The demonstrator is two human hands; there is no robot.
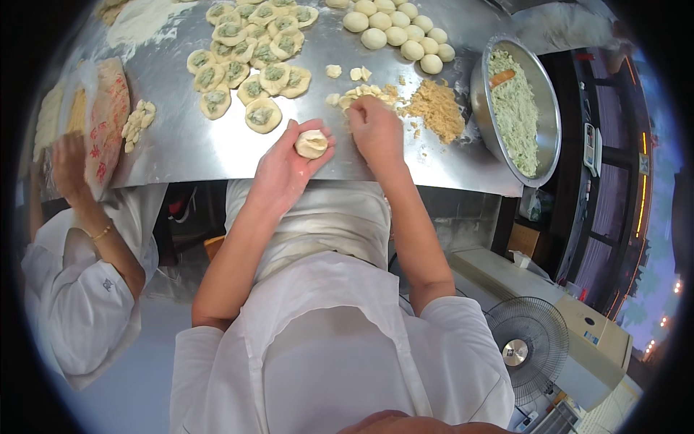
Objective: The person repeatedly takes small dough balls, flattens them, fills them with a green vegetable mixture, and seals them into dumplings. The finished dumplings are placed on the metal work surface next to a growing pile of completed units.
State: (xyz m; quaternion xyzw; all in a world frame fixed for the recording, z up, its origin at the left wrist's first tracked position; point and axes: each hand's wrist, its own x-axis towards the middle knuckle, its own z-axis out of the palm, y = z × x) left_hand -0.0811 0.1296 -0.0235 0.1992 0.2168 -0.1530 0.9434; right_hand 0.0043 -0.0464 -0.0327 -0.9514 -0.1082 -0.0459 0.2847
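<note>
My left hand [285,170] cups a pale round dough piece [311,144] over the near edge of the steel table [188,137]. My right hand [376,130] is palm down on the table, its fingertips among small pale filling bits [359,92] beside a heap of tan crumbs [436,110]. Whether it grips anything is hidden under the fingers. Just beyond my left hand lie several flat dough rounds topped with green filling [249,54].
A steel bowl of green filling [517,108] sits at the table's right edge. Plain dough balls [397,32] lie at the back. A co-worker's hand [69,163] holds a bag [105,123] at left. A floor fan [526,347] stands lower right.
</note>
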